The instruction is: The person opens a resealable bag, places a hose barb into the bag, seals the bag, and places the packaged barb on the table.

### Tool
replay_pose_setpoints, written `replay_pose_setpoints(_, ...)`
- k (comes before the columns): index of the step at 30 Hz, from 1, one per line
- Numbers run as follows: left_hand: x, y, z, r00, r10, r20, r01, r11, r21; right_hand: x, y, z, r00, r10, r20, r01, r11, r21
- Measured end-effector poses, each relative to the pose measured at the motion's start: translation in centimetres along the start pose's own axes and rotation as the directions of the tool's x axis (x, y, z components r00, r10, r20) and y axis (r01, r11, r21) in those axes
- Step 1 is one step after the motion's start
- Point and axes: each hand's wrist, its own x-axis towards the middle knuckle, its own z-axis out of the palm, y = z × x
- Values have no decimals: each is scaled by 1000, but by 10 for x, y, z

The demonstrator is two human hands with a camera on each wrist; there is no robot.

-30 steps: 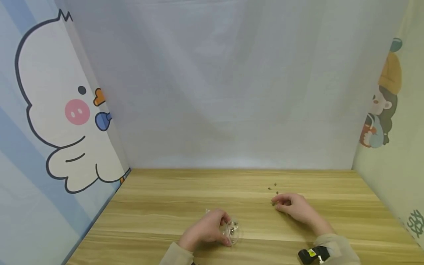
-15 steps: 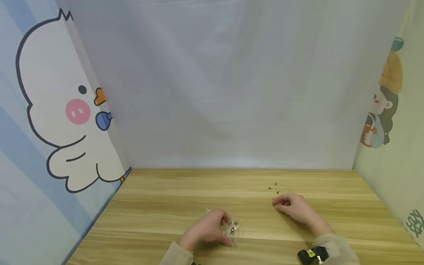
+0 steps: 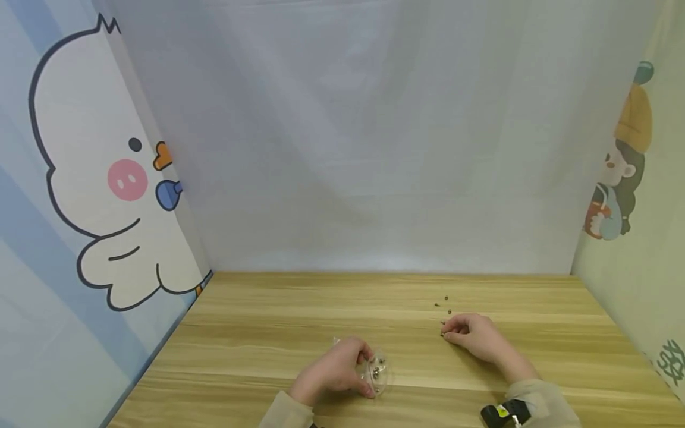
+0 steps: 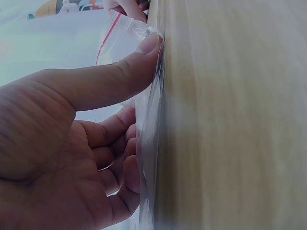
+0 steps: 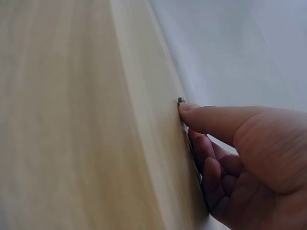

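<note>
My left hand (image 3: 334, 364) holds a clear zip bag (image 3: 381, 380) down on the table, thumb and fingers at its edge. Small metal pieces (image 3: 376, 373) lie inside the bag. A red zip line (image 4: 109, 37) shows in the left wrist view, where the thumb presses the plastic. To the right, my right hand (image 3: 474, 336) rests low on the table, thumb and forefinger pinching a small metal screw (image 3: 442, 334). In the right wrist view a small metal piece (image 5: 181, 100) stands at the thumb tip; its exact form is hard to make out.
Beyond the right fingertips lie several loose small metal pieces, among them one piece (image 3: 449, 312), another piece (image 3: 436, 304) and the farthest piece (image 3: 446, 298). A wooden table (image 3: 267, 321) carries everything. A pale curtain (image 3: 342, 148) hangs behind it, with printed side panels.
The right thumb and fingertips have drawn closer together, and the screw there has shifted slightly toward me. The left hand and the bag stay in place.
</note>
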Motion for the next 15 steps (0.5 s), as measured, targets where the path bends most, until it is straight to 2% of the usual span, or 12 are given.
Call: replay_pose_setpoints(15, -2, 1, 0, 1000, 2, -6, -2, 1000, -4, 0, -3, 2, 1000, -14, 13, 14, 1000, -26)
